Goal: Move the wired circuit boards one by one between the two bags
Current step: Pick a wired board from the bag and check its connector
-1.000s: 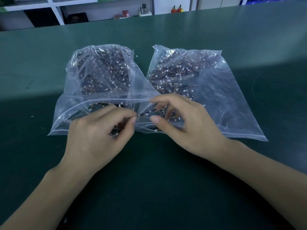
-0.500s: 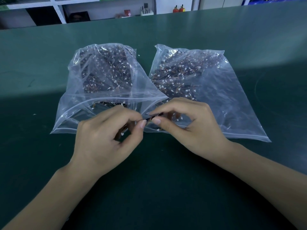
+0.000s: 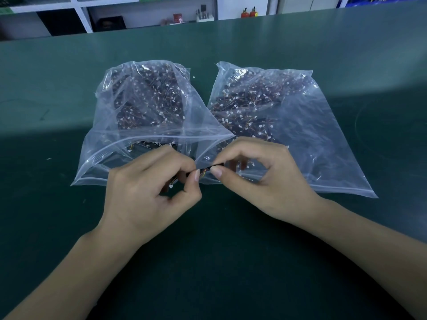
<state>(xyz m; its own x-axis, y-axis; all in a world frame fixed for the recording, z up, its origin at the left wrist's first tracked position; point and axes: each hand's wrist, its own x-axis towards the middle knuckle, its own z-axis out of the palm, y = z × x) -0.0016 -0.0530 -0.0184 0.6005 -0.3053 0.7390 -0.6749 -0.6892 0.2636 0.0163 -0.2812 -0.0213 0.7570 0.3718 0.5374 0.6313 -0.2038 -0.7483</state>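
Left hand [image 3: 150, 192] and right hand [image 3: 261, 179] are meeting at the near edge of the bags, both pinching one wired circuit board [image 3: 206, 169] between thumb and forefinger; remaining fingers are curling loosely. Board is sitting just in front of the bag mouths, right at the gap between them, its coloured wires showing between the two thumbs. A small white connector [image 3: 171, 186] is hanging under the left hand's fingers.

Left bag [image 3: 138, 116] is lying with its mouth gaping toward the person, zip strip arching up, its corner flap overlapping the neighbour's edge. Right bag [image 3: 300, 135] is lying flatter, just beside it. Both are clear plastic and holding piles of dark boards with white connectors and orange wires; can't tell which bag is fuller.

Everything is resting on a dark green table [image 3: 231, 262]. White shelving [image 3: 80, 15] is standing behind the table's far edge, with two small red bottles [image 3: 249, 13] on the ledge.
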